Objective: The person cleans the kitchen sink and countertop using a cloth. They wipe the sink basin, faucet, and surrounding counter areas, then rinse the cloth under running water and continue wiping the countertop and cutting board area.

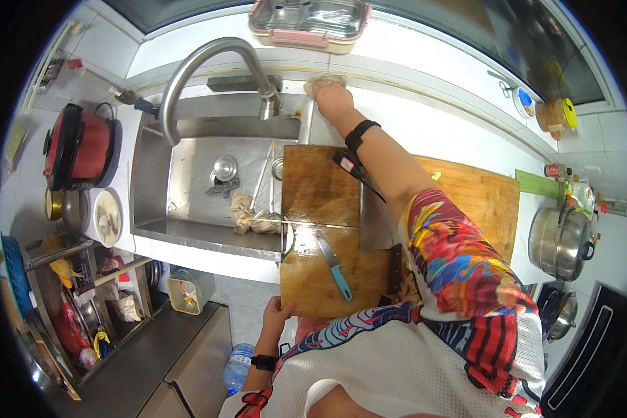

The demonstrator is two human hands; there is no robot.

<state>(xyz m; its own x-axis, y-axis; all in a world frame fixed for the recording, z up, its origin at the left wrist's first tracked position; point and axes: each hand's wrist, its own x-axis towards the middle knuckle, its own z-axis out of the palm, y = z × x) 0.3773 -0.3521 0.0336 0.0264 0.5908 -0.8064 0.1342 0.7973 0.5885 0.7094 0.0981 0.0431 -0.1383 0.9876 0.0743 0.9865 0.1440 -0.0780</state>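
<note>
My right hand (333, 102) presses a bunched, damp-looking cloth (324, 86) against the back edge of the white counter, behind the sink's right corner. At the near left corner of a wet wooden cutting board (313, 183), my left hand (278, 312) grips the board's edge. A paring knife (334, 267) with a turquoise handle lies on the near part of that board. Partly under my right arm is a cleaver (373, 219) with a dark handle, next to a black-handled tool (347, 161). The arm hides part of the board behind it.
To the left is a steel sink (204, 230) with rags (243, 209), sticks and a strainer, under a curved faucet (175, 89). A red cooker (83, 146) stands beyond it. A steel pot (559, 243) is at right. A lidded food container (308, 36) rests on the back ledge.
</note>
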